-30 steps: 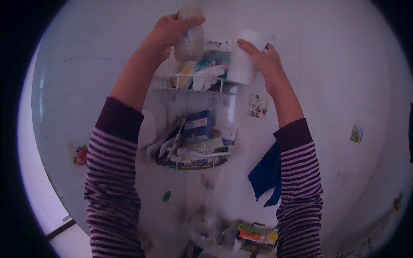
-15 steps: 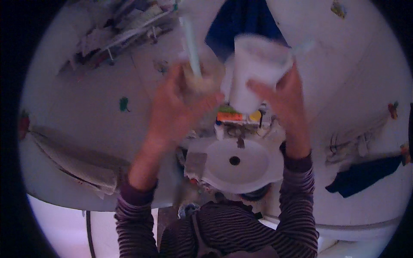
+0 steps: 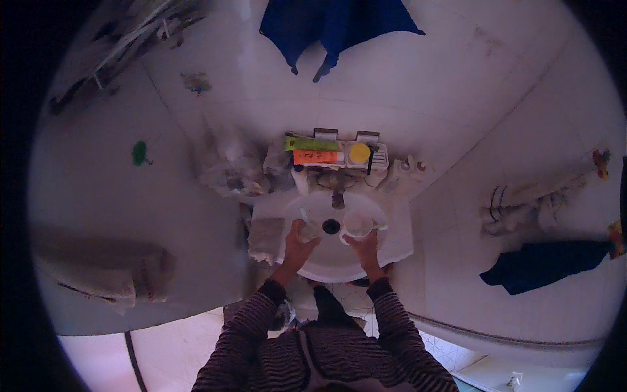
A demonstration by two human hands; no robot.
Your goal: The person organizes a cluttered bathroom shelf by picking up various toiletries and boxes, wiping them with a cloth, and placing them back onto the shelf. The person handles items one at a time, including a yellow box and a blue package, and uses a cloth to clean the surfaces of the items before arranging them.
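Both of my hands are over the white sink basin (image 3: 326,262), low and close together. My left hand (image 3: 299,245) is wrapped round a see-through cup (image 3: 309,230) with a pale stick, perhaps a toothbrush, standing in it. My right hand (image 3: 366,249) grips a white cup (image 3: 358,224) from its right side; a pale handle or stick juts out toward the right. Between the two cups lies the dark drain hole (image 3: 331,226). Just beyond it is the faucet (image 3: 337,198). What is inside the cups is too dim to make out.
Behind the faucet a small rack holds a green tube (image 3: 307,142), an orange tube (image 3: 315,157) and a round yellow item (image 3: 359,153). A grey cloth (image 3: 266,236) lies on the sink's left edge. Dark blue cloth (image 3: 339,32) hangs on the far wall; towels hang at both sides.
Both hands, with the cups in them, have come down from high up near my head to the sink basin. My view now takes in more of the sink and rack.
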